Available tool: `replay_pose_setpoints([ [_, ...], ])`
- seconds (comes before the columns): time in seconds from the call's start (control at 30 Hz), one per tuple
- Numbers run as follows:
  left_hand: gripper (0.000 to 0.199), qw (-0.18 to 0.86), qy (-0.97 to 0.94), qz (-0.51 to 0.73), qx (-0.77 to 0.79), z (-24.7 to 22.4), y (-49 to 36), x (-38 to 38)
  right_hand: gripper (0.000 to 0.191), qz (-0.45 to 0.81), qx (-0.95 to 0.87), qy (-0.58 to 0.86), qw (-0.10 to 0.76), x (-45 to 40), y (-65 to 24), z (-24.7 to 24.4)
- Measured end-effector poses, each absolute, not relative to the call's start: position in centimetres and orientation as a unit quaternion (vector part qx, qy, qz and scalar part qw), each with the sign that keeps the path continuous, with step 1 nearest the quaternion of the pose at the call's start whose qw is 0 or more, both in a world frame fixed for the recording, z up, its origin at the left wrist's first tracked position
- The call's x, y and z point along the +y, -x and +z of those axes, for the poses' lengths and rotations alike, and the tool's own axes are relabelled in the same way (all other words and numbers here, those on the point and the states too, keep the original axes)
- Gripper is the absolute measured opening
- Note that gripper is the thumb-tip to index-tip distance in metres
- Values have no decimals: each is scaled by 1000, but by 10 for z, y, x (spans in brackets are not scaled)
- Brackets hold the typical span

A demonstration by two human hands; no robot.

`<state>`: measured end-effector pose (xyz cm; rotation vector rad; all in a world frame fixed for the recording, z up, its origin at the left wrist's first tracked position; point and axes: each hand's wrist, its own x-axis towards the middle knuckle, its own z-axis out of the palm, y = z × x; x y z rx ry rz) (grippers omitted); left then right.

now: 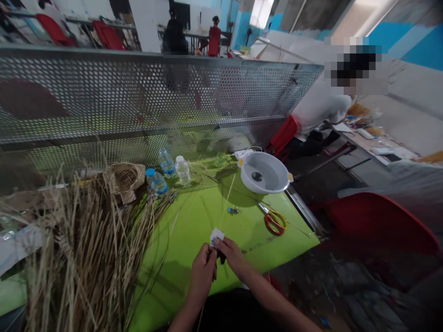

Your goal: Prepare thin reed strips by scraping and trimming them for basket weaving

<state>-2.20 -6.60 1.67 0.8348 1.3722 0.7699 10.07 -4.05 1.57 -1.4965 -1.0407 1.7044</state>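
Observation:
My right hand point(232, 256) pinches a small white piece with blue markings point(216, 235), perhaps paper or cloth, above the green tabletop. Close beside it, my left hand point(203, 268) is closed, its fingertips meeting the right hand's just below the white piece. What sits between the left fingers is hidden. Thin straw strips point(206, 211) lead across the table towards both hands, and one shows below the left wrist. Beyond the hands lies a small blue-capped item point(233, 210). Scissors point(275, 221) with one red and one yellow handle rest to the right.
A large bundle of dry straw point(100, 258) covers the left side. Water bottles point(157, 182) and a woven basket point(125, 177) stand at the back. A white basin point(265, 173) holds water at back right. A perforated metal panel point(145, 99) borders the table point(194, 221). Other people sit beyond.

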Motion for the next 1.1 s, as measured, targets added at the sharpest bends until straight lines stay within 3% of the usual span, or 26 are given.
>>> replay_pose_setpoints([
  [0.13,32,648,-348,342,585,16,14,-69,35,607,-441,569,336,-40,-102,16],
  [0.27,35,663,-317,356,577,20,17,-62,32,643,-389,542,375,-34,-96,19],
  [0.43,34,683,-295,347,571,19,27,-66,29,597,-310,621,402,-6,-96,25],
  [1.1,42,733,-272,330,529,51,87,-80,24,447,-282,715,458,91,-134,36],
])
